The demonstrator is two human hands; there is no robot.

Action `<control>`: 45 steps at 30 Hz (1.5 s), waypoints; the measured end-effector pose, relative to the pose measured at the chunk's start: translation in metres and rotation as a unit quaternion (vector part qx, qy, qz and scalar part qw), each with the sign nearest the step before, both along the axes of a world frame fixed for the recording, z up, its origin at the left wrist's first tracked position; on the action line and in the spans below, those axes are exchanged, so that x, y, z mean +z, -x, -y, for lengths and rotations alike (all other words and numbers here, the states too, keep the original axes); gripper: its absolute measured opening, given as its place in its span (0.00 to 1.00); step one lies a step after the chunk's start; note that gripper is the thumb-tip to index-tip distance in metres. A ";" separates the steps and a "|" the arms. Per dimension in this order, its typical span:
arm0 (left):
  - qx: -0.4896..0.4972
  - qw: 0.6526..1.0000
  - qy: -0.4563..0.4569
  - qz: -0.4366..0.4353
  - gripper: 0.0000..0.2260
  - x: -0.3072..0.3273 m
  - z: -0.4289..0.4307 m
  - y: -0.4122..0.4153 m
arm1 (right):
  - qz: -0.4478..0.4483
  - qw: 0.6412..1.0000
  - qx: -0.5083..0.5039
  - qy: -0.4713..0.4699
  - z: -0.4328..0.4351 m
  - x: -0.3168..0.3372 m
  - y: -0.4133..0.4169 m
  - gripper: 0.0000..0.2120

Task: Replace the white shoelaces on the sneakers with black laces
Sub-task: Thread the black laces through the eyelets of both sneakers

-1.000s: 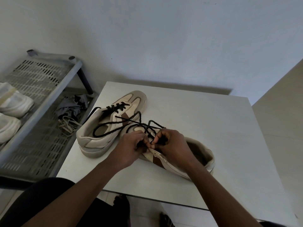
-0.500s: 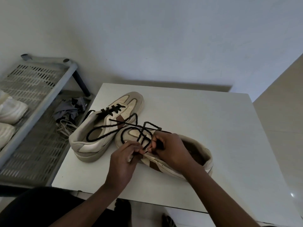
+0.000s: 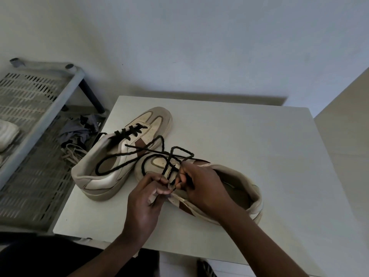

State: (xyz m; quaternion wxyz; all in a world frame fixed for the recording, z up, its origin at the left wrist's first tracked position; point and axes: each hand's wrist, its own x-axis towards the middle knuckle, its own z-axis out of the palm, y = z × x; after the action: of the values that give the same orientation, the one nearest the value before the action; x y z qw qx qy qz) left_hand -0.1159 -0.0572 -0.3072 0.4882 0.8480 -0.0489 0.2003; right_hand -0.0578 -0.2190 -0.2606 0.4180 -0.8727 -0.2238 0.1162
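Note:
Two beige sneakers with brown patches lie on a white table point(image 3: 249, 136). The left sneaker point(image 3: 111, 166) carries a black lace point(image 3: 129, 131) through its front eyelets, and its loose ends loop over the side. The near sneaker point(image 3: 235, 188) lies across the table, toe to the left. A second black lace point(image 3: 175, 154) loops over its toe. My left hand point(image 3: 147, 198) pinches one end of that lace beside the eyelets. My right hand point(image 3: 201, 186) pinches the lace at the tongue, covering the eyelets.
A grey slatted shoe rack point(image 3: 40, 108) stands left of the table, holding a white shoe point(image 3: 7, 132) on top. White laces point(image 3: 71, 154) and a grey cloth point(image 3: 79, 130) lie on its lower shelf. A wall rises behind the table.
My left hand has drawn back toward me and lower along the shoe's side with the lace end. The view has shifted right and down a little.

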 end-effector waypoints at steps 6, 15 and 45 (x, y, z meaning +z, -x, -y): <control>0.000 1.000 -0.005 -0.005 0.11 0.002 0.001 0.000 | 0.025 0.999 0.017 0.011 -0.001 -0.002 -0.001 0.21; 0.006 1.000 -0.008 -0.013 0.03 0.007 0.004 0.004 | 0.016 0.999 -0.032 -0.010 -0.001 -0.005 0.000 0.20; 0.110 0.875 0.446 -0.151 0.13 0.080 -0.034 -0.027 | -0.106 0.983 0.028 0.145 0.016 0.029 -0.001 0.12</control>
State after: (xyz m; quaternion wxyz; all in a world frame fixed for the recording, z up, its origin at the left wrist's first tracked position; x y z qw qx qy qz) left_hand -0.0890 -0.0228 -0.2271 0.7907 0.5603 0.2139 0.1230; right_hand -0.0571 -0.2349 -0.2318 0.3047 -0.9003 -0.1838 0.2507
